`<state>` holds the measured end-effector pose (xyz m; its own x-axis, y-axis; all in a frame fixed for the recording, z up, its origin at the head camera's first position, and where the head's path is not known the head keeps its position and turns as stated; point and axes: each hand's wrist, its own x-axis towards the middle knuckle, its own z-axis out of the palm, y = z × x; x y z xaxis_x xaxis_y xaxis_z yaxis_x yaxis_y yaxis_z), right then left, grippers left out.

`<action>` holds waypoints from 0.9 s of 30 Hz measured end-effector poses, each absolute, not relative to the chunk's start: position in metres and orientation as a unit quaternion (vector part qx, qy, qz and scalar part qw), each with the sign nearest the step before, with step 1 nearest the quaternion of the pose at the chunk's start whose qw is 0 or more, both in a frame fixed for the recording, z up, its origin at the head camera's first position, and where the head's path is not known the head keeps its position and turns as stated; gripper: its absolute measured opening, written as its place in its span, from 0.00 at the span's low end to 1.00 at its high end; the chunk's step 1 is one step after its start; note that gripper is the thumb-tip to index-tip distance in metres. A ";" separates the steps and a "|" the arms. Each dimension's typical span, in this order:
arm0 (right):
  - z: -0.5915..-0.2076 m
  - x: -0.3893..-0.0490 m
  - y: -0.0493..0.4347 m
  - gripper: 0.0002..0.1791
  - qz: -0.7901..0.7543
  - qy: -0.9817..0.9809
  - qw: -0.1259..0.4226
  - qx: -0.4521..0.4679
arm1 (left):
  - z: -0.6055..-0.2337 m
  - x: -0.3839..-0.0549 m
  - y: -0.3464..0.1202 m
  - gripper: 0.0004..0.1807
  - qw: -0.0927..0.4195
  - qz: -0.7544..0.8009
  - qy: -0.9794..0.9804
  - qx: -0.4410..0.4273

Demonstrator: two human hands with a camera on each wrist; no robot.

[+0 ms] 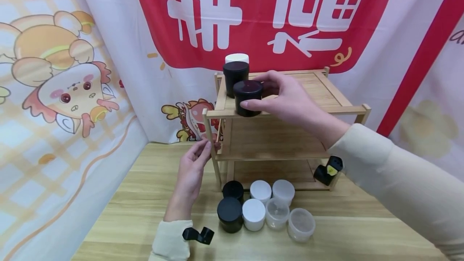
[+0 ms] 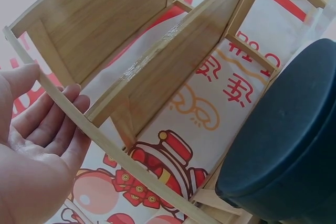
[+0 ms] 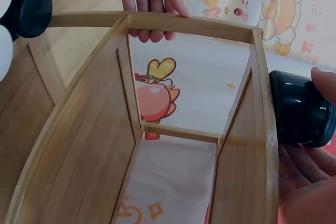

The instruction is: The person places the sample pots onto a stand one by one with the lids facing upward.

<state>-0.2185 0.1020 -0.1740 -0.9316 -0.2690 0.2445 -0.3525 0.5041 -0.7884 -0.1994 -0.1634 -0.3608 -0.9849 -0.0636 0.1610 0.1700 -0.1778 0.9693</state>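
My right hand (image 1: 291,99) holds a lidded black jar (image 1: 248,100) upright, thumb on its near side, at the front left corner of the wooden shelf rack's top (image 1: 304,88). In the right wrist view this black jar (image 3: 300,109) stands right against the top board's front edge. Just behind it on the top shelf are another black jar (image 1: 235,77) and a white-lidded jar (image 1: 237,57). Lower down, my left hand (image 1: 191,170) holds the rack's front left post (image 2: 123,156), with the thumb on one side and the fingers round the other.
On the table (image 1: 130,200) before the rack stand black jars (image 1: 230,214), white jars (image 1: 253,214) and translucent tubs (image 1: 301,224), grouped closely. The middle shelf (image 1: 275,138) and bottom shelf (image 1: 272,171) lie under the top one. A printed cloth (image 1: 185,79) hangs behind.
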 end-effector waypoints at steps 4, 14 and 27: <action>-0.176 -0.222 0.093 0.36 0.479 -0.858 0.048 0.178 | -0.361 -0.199 -0.163 0.20 0.077 -0.766 -0.637 -0.043; -0.177 -0.228 0.077 0.35 0.495 -0.853 0.041 0.158 | -0.361 -0.201 -0.162 0.20 0.085 -0.763 -0.640 -0.041; -0.176 -0.236 0.070 0.35 0.496 -0.856 0.042 0.142 | -0.362 -0.203 -0.163 0.20 0.084 -0.761 -0.642 -0.040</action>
<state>-0.2358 0.0700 -0.1762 -0.9562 -0.2008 0.2130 -0.2846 0.4674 -0.8370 -0.2029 -0.1632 -0.3619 -0.9829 -0.0766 0.1676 0.1782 -0.1622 0.9705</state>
